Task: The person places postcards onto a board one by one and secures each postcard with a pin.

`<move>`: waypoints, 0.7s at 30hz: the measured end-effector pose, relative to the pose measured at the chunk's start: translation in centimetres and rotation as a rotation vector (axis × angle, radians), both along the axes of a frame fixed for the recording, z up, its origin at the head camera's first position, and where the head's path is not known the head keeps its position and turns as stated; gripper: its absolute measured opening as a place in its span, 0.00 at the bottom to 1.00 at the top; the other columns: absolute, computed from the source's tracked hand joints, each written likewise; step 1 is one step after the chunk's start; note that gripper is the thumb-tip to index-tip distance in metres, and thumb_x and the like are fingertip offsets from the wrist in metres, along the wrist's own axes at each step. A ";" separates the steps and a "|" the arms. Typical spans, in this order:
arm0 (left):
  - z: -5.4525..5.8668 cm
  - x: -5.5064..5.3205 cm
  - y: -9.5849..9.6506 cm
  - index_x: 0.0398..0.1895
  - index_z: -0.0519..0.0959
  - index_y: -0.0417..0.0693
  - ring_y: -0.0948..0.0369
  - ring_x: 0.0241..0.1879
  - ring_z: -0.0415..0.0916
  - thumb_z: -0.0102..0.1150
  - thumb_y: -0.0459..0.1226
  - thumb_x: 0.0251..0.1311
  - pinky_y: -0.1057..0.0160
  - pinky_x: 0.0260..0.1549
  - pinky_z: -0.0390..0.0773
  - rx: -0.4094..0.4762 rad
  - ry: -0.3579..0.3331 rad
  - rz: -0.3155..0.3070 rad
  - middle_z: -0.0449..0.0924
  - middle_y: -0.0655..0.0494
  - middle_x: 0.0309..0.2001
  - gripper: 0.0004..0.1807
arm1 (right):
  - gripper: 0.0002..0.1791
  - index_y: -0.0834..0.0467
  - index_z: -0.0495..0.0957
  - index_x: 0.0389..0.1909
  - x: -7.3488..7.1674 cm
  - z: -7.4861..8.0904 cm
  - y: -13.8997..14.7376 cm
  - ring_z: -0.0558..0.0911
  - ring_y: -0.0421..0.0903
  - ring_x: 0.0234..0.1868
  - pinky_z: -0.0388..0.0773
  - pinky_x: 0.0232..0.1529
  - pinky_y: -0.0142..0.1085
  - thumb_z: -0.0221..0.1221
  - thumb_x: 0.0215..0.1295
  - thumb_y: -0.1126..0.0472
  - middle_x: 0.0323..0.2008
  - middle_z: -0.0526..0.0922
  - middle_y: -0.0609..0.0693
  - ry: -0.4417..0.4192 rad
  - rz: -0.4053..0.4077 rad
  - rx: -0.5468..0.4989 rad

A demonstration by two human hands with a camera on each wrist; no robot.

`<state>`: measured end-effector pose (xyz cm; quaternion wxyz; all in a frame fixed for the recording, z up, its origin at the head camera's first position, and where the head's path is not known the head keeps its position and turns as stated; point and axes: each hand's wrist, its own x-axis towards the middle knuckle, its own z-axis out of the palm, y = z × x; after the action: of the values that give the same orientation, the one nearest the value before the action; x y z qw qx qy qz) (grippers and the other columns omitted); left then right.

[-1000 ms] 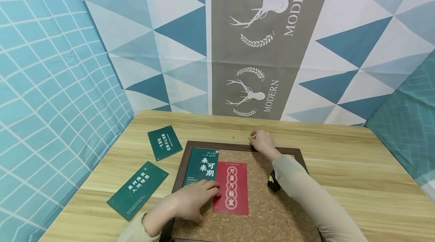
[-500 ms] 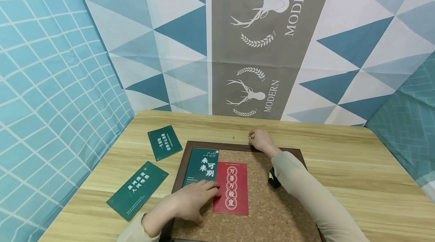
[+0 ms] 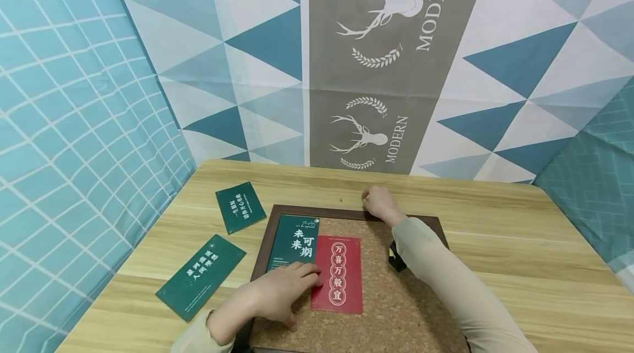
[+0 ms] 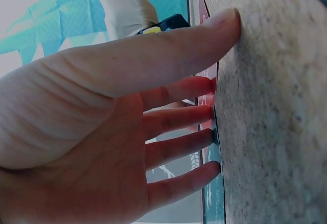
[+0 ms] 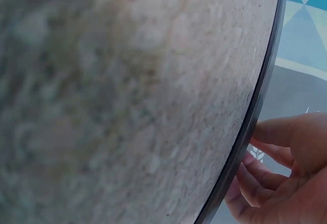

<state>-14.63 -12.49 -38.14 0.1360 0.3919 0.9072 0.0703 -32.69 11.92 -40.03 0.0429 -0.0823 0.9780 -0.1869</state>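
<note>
Tabletop [image 3: 520,243], cropped corkboard [image 3: 388,306], half-hidden right grip [image 3: 382,204]

Cork board [image 3: 391,309]: brown-framed, flat on the worktop [image 3: 505,237].
Green card [image 3: 296,240]: white characters, flat in the board's far left corner.
Red card [image 3: 338,276]: white characters, flat, alongside the green card.
Tiny object [image 3: 364,200]: beyond the board, at the right hand's [image 3: 383,205] fingertips.
</note>
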 end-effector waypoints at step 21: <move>0.0 -0.1 0.1 0.56 0.68 0.57 0.60 0.59 0.62 0.75 0.47 0.33 0.57 0.55 0.67 -0.005 -0.009 0.016 0.64 0.59 0.61 0.41 | 0.07 0.56 0.80 0.26 0.1 -0.1 -0.4 0.78 0.50 0.34 0.75 0.34 0.42 0.54 0.57 0.67 0.32 0.82 0.52 0.036 -0.015 0.011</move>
<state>-14.71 -12.37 -38.12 0.1406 0.3841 0.9097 0.0710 -32.55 11.52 -40.12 0.0241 -0.0780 0.9802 -0.1804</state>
